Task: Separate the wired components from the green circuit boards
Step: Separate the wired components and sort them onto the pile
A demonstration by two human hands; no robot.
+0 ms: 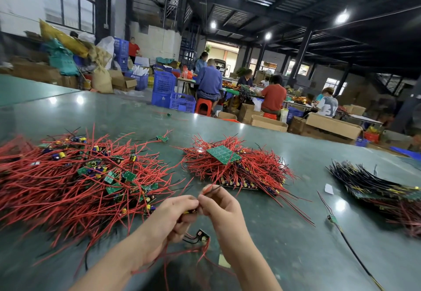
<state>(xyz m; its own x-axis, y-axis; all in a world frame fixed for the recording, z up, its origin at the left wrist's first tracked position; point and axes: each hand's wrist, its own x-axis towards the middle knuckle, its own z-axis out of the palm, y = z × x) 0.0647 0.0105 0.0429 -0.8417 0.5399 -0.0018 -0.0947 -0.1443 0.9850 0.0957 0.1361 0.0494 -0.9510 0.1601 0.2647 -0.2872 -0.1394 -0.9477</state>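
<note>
Both forearms reach in from the bottom edge over the green bench (pixel 296 154). Just below the hands, a small wired component (pixel 202 236) with a copper coil and short black leads hangs close to the bench, red wires trailing from it toward the camera. The left hand (pixel 169 216) has its fingers (pixel 185 201) curled and pressed together around a small piece with yellow and dark parts, mostly hidden inside the grip. The right hand (pixel 222 206) meets it fingertip to fingertip, its fingers pinching a thin red and black wire pair (pixel 210 189) that sticks up and to the right from the pinch. To the left lies a wide heap of red wires (pixel 75 176) mixed with small green circuit boards (pixel 128 175) and capacitors. Beyond the hands sits a second red-wire pile (pixel 250 167) with a larger green panel (pixel 223 154) lying on top. To the right lies a stack of black-wired boards (pixel 373 183), and nearer, a lone board on a long black lead (pixel 333 219).
</note>
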